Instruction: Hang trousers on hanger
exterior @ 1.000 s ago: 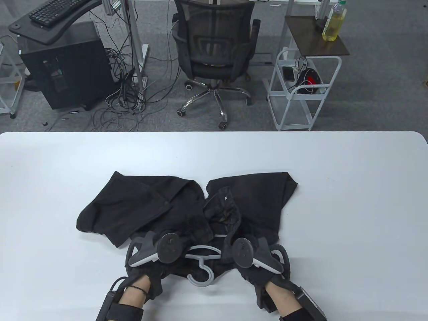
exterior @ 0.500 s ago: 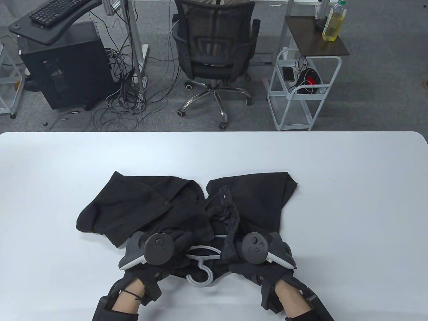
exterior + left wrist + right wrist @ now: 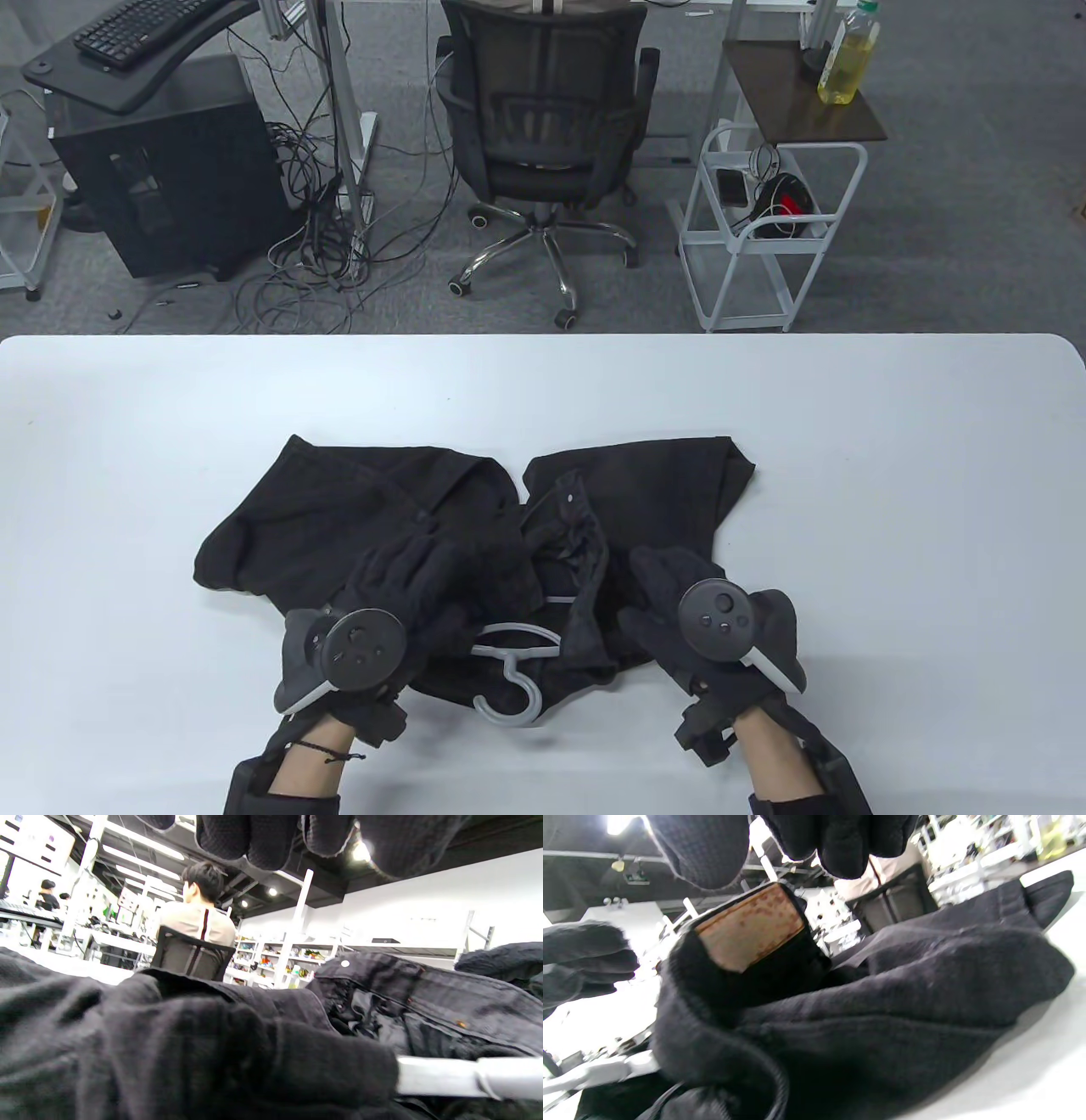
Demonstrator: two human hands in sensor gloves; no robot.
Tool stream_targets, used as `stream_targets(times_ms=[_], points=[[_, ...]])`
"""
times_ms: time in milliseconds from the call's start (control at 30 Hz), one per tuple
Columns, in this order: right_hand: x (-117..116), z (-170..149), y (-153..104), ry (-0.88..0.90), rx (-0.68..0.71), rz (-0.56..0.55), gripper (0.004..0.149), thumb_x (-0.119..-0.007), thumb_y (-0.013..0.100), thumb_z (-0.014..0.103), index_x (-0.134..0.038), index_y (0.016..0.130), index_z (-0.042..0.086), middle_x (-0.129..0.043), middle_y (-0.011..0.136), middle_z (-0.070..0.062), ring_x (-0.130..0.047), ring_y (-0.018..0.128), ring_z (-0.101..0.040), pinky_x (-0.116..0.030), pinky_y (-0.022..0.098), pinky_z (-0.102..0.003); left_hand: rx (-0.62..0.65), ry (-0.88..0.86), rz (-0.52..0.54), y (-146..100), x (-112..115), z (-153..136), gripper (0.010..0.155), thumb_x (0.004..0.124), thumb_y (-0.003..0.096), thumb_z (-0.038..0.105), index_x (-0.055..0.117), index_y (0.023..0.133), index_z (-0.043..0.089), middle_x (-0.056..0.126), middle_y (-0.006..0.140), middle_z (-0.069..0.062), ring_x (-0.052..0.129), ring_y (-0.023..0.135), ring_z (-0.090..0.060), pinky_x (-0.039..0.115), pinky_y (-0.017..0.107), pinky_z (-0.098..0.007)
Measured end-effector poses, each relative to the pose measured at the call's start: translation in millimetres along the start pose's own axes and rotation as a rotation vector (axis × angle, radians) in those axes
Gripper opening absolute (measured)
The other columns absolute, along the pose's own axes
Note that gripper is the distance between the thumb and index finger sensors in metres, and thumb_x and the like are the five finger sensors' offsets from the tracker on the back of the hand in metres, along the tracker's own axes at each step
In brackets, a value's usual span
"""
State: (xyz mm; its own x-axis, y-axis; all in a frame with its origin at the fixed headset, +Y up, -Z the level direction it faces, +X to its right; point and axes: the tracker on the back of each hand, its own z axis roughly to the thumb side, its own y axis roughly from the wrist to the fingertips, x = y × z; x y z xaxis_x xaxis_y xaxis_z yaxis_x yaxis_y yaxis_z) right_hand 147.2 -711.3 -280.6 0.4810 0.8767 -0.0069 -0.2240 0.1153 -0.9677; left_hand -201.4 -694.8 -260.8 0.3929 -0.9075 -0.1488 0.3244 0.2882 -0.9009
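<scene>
Black trousers [image 3: 653,492] lie crumpled on the white table [image 3: 891,509], waistband toward me, fly open. A light grey hanger [image 3: 514,675] lies on the waist end, its hook pointing at me and its shoulders tucked under the fabric. My left hand [image 3: 416,569] is spread just over the left side of the waist, fingers extended. My right hand [image 3: 657,586] is spread over the right side. Neither grips anything. The left wrist view shows the hanger bar [image 3: 462,1077] coming out of the fabric. The right wrist view shows the waistband's brown patch [image 3: 751,927] below my fingers.
An office chair [image 3: 543,144], a white wire cart [image 3: 764,229] and a side table with a bottle [image 3: 847,59] stand beyond the table's far edge. Cables and a black computer case [image 3: 161,178] are on the floor at the back left.
Both hands have come out of the fabric beside the hanger, moved apart and opened with fingers stretched over the trousers. The hanger and trousers have barely shifted.
</scene>
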Motion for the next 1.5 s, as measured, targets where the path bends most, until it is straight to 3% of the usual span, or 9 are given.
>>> stream_targets(times_ms=[267, 567, 767, 867, 1067, 1500], points=[[2.3, -12.4, 0.5, -0.034, -0.08, -0.09, 0.073, -0.074, 0.045, 0.052, -0.046, 0.106, 0.025, -0.053, 0.113, -0.007, -0.047, 0.106, -0.034, -0.037, 0.076, -0.056, -0.026, 0.003, 0.041, -1.5, -3.6, -9.1, 0.069, 0.071, 0.0509, 0.054, 0.045, 0.111, 0.031, 0.051, 0.117, -0.004, 0.052, 0.108, -0.035, 0.047, 0.077, -0.06], [3.1, -28.9, 2.4, -0.048, -0.147, -0.094, 0.077, -0.072, 0.044, 0.056, -0.04, 0.107, 0.026, -0.042, 0.117, -0.007, -0.038, 0.108, -0.034, -0.024, 0.076, -0.056, -0.1, 0.064, 0.027, 0.1, -0.6, -19.2, 0.074, 0.065, 0.0517, 0.058, 0.037, 0.113, 0.028, 0.041, 0.119, -0.009, 0.041, 0.109, -0.04, 0.042, 0.075, -0.063], [0.3, -39.1, 4.2, -0.063, -0.201, -0.053, 0.081, -0.07, 0.043, 0.059, -0.035, 0.107, 0.026, -0.037, 0.118, -0.008, -0.033, 0.108, -0.035, -0.019, 0.074, -0.057, -0.18, 0.043, -0.074, 2.2, 9.9, -33.4, 0.077, 0.063, 0.0519, 0.06, 0.033, 0.114, 0.026, 0.034, 0.12, -0.012, 0.034, 0.109, -0.043, 0.037, 0.074, -0.065], [-4.9, -45.6, 6.0, -0.077, -0.234, 0.016, 0.083, -0.069, 0.043, 0.061, -0.031, 0.108, 0.025, -0.031, 0.118, -0.009, -0.028, 0.108, -0.037, -0.016, 0.073, -0.058, -0.248, 0.022, -0.16, 3.0, 17.2, -39.0, 0.076, 0.063, 0.0524, 0.059, 0.032, 0.114, 0.025, 0.031, 0.12, -0.013, 0.029, 0.109, -0.044, 0.034, 0.073, -0.066], [-16.4, -57.2, 8.6, -0.072, -0.288, 0.12, 0.084, -0.067, 0.043, 0.061, -0.029, 0.107, 0.024, -0.028, 0.118, -0.011, -0.025, 0.107, -0.039, -0.015, 0.072, -0.059, -0.283, 0.009, -0.216, 3.4, 24.9, -47.2, 0.077, 0.062, 0.0521, 0.06, 0.033, 0.114, 0.024, 0.03, 0.12, -0.014, 0.028, 0.109, -0.045, 0.034, 0.073, -0.066], [-14.7, -59.9, 8.6, -0.054, -0.298, 0.125, 0.083, -0.067, 0.043, 0.061, -0.03, 0.107, 0.023, -0.03, 0.117, -0.012, -0.025, 0.107, -0.04, -0.016, 0.072, -0.059, -0.271, -0.015, -0.234, 5.1, 26.9, -47.7, 0.076, 0.062, 0.052, 0.059, 0.035, 0.114, 0.024, 0.031, 0.12, -0.014, 0.029, 0.109, -0.045, 0.034, 0.073, -0.066]])
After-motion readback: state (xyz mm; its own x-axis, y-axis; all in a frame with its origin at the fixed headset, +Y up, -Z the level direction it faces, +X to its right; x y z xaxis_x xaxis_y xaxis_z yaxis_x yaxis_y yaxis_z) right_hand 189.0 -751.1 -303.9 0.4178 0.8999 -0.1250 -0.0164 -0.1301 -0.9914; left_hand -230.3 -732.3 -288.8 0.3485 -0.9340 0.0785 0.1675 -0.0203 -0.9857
